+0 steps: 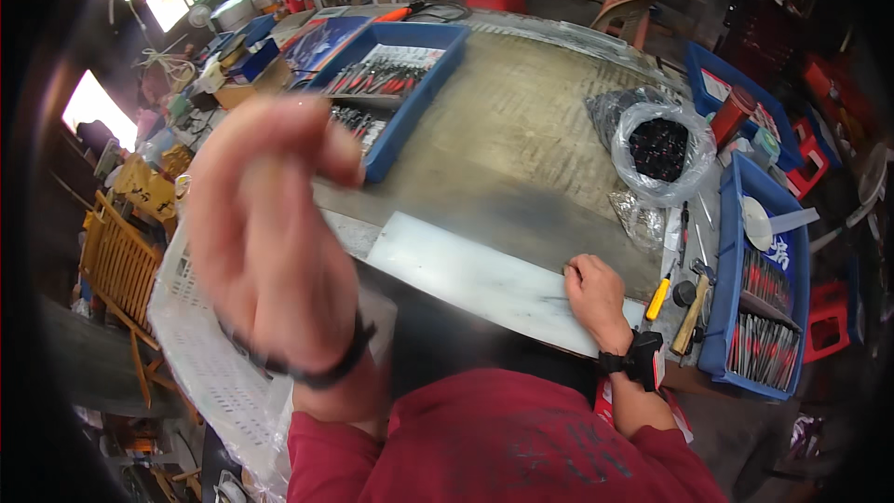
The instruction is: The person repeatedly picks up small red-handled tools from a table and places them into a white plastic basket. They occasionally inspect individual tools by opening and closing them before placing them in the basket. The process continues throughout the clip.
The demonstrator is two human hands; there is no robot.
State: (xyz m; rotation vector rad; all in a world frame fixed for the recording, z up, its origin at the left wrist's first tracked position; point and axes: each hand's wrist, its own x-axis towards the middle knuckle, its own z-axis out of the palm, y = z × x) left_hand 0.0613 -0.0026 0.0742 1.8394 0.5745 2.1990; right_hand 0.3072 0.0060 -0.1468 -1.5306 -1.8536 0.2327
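Close to the camera, my left hand is raised and smeared by motion. Its fingers look bent, but I cannot make out whether anything is between them. My right hand rests on the right part of a long white board at the table's near edge. Those fingers are curled inward, and what they hold, if anything, is hidden. A yellow-handled screwdriver lies just right of this hand, with a hammer and a small round black piece beyond it.
On the worn table, a blue tray of red-and-black tools stands at left. A clear plastic bag holds small dark parts at right. Another blue tray carries more tools. Plastic-covered white crate stands at lower left.
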